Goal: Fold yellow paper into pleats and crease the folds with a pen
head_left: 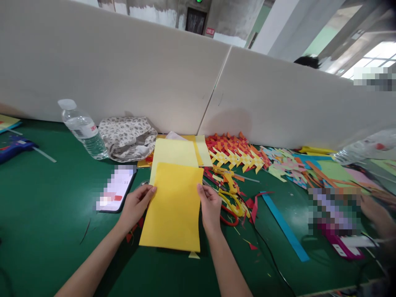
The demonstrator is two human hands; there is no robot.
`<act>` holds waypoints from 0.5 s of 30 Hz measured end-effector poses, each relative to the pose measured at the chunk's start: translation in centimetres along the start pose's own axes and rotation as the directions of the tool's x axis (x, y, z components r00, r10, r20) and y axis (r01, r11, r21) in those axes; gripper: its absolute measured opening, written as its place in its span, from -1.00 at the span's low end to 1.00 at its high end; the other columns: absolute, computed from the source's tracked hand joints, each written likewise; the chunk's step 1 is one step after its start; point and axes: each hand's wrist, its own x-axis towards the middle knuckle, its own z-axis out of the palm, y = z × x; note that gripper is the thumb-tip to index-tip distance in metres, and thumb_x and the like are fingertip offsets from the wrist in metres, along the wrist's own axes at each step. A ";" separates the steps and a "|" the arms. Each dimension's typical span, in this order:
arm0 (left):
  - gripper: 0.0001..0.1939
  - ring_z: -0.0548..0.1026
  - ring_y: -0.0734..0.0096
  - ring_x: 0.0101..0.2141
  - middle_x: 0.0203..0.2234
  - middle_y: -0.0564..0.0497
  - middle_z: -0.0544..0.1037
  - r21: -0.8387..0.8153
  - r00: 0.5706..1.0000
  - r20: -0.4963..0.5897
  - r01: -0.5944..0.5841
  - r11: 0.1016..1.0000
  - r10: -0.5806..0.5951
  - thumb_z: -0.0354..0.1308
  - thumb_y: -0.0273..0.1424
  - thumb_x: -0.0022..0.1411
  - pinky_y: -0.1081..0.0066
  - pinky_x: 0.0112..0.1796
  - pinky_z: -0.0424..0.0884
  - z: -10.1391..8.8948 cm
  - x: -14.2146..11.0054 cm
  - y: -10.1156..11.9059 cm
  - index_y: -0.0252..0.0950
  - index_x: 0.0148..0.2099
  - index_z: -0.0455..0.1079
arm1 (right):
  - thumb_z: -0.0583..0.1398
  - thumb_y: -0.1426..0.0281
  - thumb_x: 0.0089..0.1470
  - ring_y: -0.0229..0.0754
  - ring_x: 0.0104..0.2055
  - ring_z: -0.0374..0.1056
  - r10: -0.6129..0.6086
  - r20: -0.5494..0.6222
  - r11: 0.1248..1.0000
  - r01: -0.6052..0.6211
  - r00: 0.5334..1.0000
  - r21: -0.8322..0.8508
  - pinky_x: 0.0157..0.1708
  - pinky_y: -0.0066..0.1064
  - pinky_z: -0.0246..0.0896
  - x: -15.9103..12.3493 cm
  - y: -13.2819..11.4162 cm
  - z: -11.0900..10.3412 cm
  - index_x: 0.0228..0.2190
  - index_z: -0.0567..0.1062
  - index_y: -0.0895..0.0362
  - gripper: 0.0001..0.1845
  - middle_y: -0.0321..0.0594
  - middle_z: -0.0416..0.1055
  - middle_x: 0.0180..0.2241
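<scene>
A plain yellow sheet of paper (173,210) is held up between my two hands, tilted over the green table. My left hand (138,202) pinches its left edge between thumb and fingers. On the opposite edge, my right hand (210,205) grips it the same way. Behind the yellow sheet lies a pale yellow sheet (175,152), partly covered by it. Close to my right hand are a yellow glue gun (228,178) and scissors with yellow handles (232,203). A red handle loop (229,218) shows just beside my right wrist.
A phone (119,189) and a water bottle (85,130) stand left, near a patterned cloth bag (128,138). Woven paper pieces (238,150) line the white partition (139,70). A blue strip (284,227) and a black cord (272,251) lie right. Another person's hand (375,210) is far right.
</scene>
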 end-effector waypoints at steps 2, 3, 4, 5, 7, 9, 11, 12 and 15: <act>-0.69 0.30 0.50 -0.55 -0.54 0.11 0.40 0.007 0.997 -0.076 -0.004 1.000 0.005 0.13 -0.09 0.13 0.56 -0.59 0.17 -0.3 0.1 -0.2 -0.25 -0.32 0.41 | 0.35 0.14 -0.19 -0.16 -0.46 0.33 0.031 0.084 0.999 -0.030 0.996 -0.022 -0.46 -0.39 0.24 0.0 -0.1 0.2 -0.49 0.52 0.19 -0.65 -0.20 0.44 -0.53; -0.69 0.28 0.51 -0.57 -0.56 0.12 0.38 0.006 0.994 -0.107 -0.003 1.000 0.004 0.12 -0.09 0.14 0.56 -0.60 0.15 -0.4 0.1 -0.2 -0.25 -0.31 0.41 | 0.38 0.17 -0.24 -0.16 -0.49 0.33 0.048 0.125 0.998 -0.044 0.991 -0.038 -0.49 -0.39 0.23 -0.1 -0.1 0.2 -0.52 0.53 0.20 -0.65 -0.21 0.43 -0.56; -0.68 0.26 0.52 -0.59 -0.58 0.13 0.35 0.002 0.992 -0.129 0.000 1.000 0.000 0.11 -0.09 0.15 0.57 -0.62 0.14 -0.6 0.2 -0.2 -0.25 -0.29 0.41 | 0.40 0.19 -0.28 -0.16 -0.51 0.32 0.063 0.154 0.997 -0.055 0.986 -0.053 -0.52 -0.40 0.22 -0.1 -0.1 0.2 -0.55 0.53 0.21 -0.65 -0.22 0.42 -0.59; -0.67 0.24 0.53 -0.61 -0.60 0.15 0.32 -0.006 0.990 -0.138 0.005 1.000 -0.005 0.09 -0.08 0.15 0.57 -0.63 0.13 -0.6 0.2 -0.2 -0.25 -0.28 0.40 | 0.41 0.19 -0.29 -0.17 -0.53 0.31 0.071 0.167 0.996 -0.061 0.983 -0.066 -0.54 -0.41 0.20 -0.2 -0.1 0.2 -0.57 0.53 0.21 -0.66 -0.23 0.41 -0.61; -0.63 0.24 0.53 -0.63 -0.63 0.16 0.27 -0.023 0.993 -0.113 0.019 1.000 -0.021 0.07 -0.04 0.16 0.56 -0.64 0.17 -0.6 0.1 0.0 -0.25 -0.26 0.39 | 0.38 0.18 -0.25 -0.19 -0.54 0.30 0.070 0.144 0.995 -0.059 0.987 -0.077 -0.55 -0.42 0.19 -0.2 -0.1 0.2 -0.58 0.52 0.21 -0.67 -0.24 0.40 -0.62; -0.61 0.29 0.50 -0.63 -0.63 0.16 0.29 -0.030 0.999 -0.040 0.036 0.999 -0.037 0.07 -0.02 0.14 0.54 -0.62 0.22 -0.3 0.0 0.2 -0.27 -0.29 0.39 | 0.35 0.16 -0.17 -0.18 -0.51 0.32 0.061 0.094 0.996 -0.054 0.994 -0.073 -0.52 -0.42 0.21 -0.2 -0.2 0.2 -0.53 0.53 0.21 -0.67 -0.23 0.43 -0.58; -0.61 0.33 0.47 -0.61 -0.62 0.13 0.34 -0.024 0.999 0.025 0.046 0.999 -0.045 0.09 -0.02 0.12 0.53 -0.61 0.24 0.0 -0.2 0.3 -0.28 -0.36 0.38 | 0.32 0.15 -0.13 -0.15 -0.46 0.36 0.058 0.063 0.997 -0.055 0.996 -0.061 -0.47 -0.40 0.25 -0.2 -0.2 0.1 -0.48 0.53 0.20 -0.66 -0.20 0.47 -0.52; -0.61 0.34 0.46 -0.59 -0.60 0.12 0.36 -0.018 0.998 0.039 0.045 0.999 -0.045 0.10 -0.02 0.12 0.53 -0.60 0.24 0.2 -0.2 0.3 -0.28 -0.38 0.37 | 0.31 0.14 -0.11 -0.13 -0.43 0.37 0.061 0.061 0.997 -0.058 0.996 -0.056 -0.44 -0.38 0.27 -0.2 -0.2 0.1 -0.46 0.54 0.20 -0.66 -0.18 0.48 -0.50; -0.62 0.39 0.44 -0.51 -0.52 0.09 0.41 -0.002 0.999 0.013 0.037 0.999 -0.037 0.08 -0.03 0.14 0.54 -0.55 0.26 0.4 -0.1 0.0 -0.27 -0.35 0.35 | 0.33 0.16 -0.15 -0.10 -0.40 0.40 0.071 0.074 0.997 -0.068 0.995 -0.044 -0.40 -0.35 0.31 0.0 -0.1 0.2 -0.44 0.56 0.19 -0.67 -0.16 0.50 -0.47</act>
